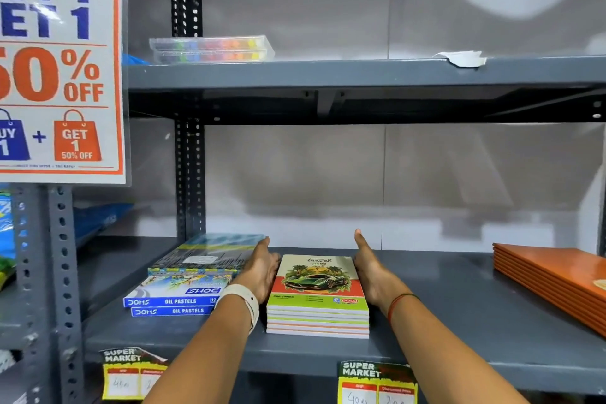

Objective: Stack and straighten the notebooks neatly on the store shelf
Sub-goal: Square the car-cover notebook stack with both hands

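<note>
Head view: notebook stack [317, 302] sits lower centre of frame on the grey metal shelf [442, 331], approx. squared. Left hand [262, 270] lies flat against the stack's left edge, right hand [369, 267] against its right edge, fingers pressed together and straight, thumbs up; nothing pinched. To do it well, prob. squeeze both palms in evenly so spines line up, then tap the front edge flush w/ the shelf lip, w/o nudging the pastel boxes [173, 302] just beside at lower left. Covers look glossy card, thin soft books, page edges in white, green, orange bands. Orange books [554, 275] at right edge lie apart, fanned a bit. Clear plastic crayon cases [211, 48] upper left; sale sign [60, 62] far left.
</note>
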Action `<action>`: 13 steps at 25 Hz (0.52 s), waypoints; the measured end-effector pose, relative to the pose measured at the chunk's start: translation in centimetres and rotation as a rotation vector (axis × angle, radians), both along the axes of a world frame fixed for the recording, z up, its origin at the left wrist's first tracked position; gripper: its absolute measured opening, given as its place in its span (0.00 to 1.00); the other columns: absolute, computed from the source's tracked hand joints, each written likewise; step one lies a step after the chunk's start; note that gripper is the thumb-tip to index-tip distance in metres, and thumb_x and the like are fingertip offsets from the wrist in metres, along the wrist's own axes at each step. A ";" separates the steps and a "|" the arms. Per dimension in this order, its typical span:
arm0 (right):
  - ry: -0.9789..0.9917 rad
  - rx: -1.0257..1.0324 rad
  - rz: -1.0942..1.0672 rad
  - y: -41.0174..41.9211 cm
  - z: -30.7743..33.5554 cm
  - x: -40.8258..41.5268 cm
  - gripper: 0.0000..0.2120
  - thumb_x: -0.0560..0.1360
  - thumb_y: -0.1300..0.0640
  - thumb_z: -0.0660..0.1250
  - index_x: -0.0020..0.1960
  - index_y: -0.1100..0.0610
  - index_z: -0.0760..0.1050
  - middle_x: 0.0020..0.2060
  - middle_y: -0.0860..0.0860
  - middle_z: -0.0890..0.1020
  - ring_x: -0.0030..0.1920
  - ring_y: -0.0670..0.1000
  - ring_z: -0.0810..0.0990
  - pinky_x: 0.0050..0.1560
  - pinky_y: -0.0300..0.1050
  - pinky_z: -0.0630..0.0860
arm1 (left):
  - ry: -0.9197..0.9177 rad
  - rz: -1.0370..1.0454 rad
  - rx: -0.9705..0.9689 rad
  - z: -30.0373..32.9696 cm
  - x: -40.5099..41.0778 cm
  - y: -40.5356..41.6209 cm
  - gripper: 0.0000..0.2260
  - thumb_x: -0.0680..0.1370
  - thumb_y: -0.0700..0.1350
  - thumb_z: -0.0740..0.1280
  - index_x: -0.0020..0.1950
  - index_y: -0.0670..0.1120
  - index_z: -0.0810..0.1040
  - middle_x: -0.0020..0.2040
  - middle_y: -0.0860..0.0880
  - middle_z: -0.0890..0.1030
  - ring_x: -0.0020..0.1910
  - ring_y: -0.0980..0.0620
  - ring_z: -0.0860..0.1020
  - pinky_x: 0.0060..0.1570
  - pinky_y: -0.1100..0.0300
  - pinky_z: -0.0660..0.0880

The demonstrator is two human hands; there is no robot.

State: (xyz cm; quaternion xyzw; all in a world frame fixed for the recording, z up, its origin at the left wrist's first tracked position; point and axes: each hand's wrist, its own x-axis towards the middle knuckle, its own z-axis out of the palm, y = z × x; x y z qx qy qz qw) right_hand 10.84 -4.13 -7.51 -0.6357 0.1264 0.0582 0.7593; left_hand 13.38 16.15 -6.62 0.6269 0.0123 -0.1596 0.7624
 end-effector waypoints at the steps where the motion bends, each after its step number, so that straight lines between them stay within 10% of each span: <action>1: 0.009 -0.013 -0.009 0.1 0.0 0.1 0.45 0.67 0.23 0.54 0.64 0.62 0.65 0.32 0.58 0.85 0.34 0.59 0.85 0.40 0.54 0.82 | 0.007 -0.004 0.006 0.0 0.1 -0.1 0.35 0.80 0.62 0.41 0.76 0.38 0.57 0.74 0.42 0.66 0.71 0.44 0.67 0.51 0.56 0.73; 5: -0.005 -0.064 -0.031 1.0 -0.2 0.2 0.50 0.65 0.22 0.55 0.77 0.48 0.51 0.34 0.60 0.86 0.34 0.61 0.85 0.39 0.56 0.83 | 0.019 0.066 0.067 -0.3 0.7 -0.4 0.25 0.79 0.62 0.48 0.62 0.45 0.69 0.49 0.43 0.79 0.48 0.43 0.80 0.36 0.60 0.78; 10: -0.030 0.008 -0.062 1.1 0.1 0.2 0.49 0.66 0.23 0.56 0.77 0.50 0.51 0.44 0.63 0.84 0.32 0.61 0.85 0.30 0.52 0.81 | 0.023 0.038 0.017 -0.8 1.4 -0.2 0.28 0.79 0.63 0.46 0.56 0.42 0.73 0.47 0.43 0.83 0.40 0.45 0.80 0.33 0.60 0.77; 13: -0.048 0.070 -0.045 0.7 -0.2 0.4 0.50 0.67 0.23 0.55 0.77 0.54 0.53 0.42 0.62 0.84 0.36 0.61 0.84 0.37 0.54 0.81 | 0.002 0.060 0.029 -0.5 1.4 -0.3 0.31 0.80 0.62 0.45 0.70 0.41 0.67 0.61 0.43 0.79 0.39 0.50 0.79 0.30 0.62 0.74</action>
